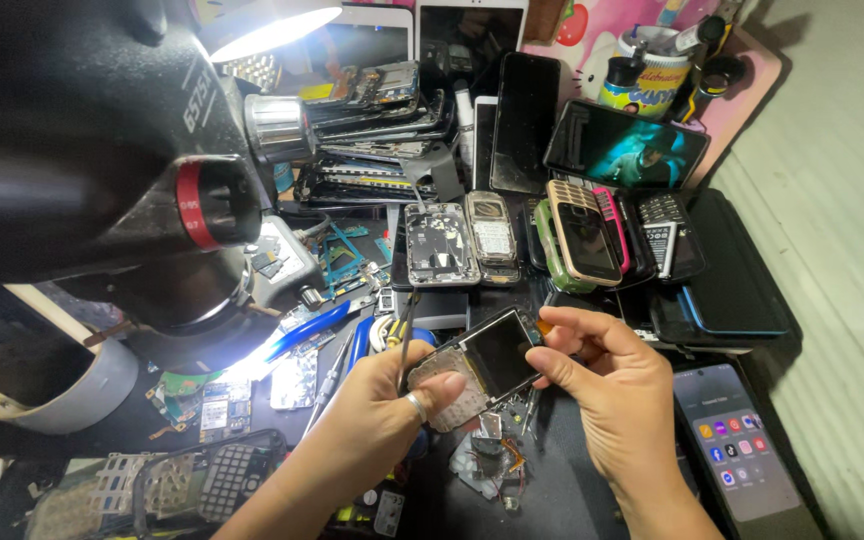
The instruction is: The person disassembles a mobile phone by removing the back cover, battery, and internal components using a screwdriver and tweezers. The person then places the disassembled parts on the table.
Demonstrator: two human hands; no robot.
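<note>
Gripping one bare handset [482, 365]: two hands, left hand [377, 420], right hand [607, 385].

The small phone [482, 362] has a shiny glass screen and dull metal keypad; the microscope [102, 160] is smooth black plastic.

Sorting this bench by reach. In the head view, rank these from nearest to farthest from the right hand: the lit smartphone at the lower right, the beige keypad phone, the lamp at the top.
From the right hand:
1. Lit smartphone, just to its right, lower edge.
2. Beige keypad phone, above it, mid-bench.
3. Lamp, far upper left.
</note>
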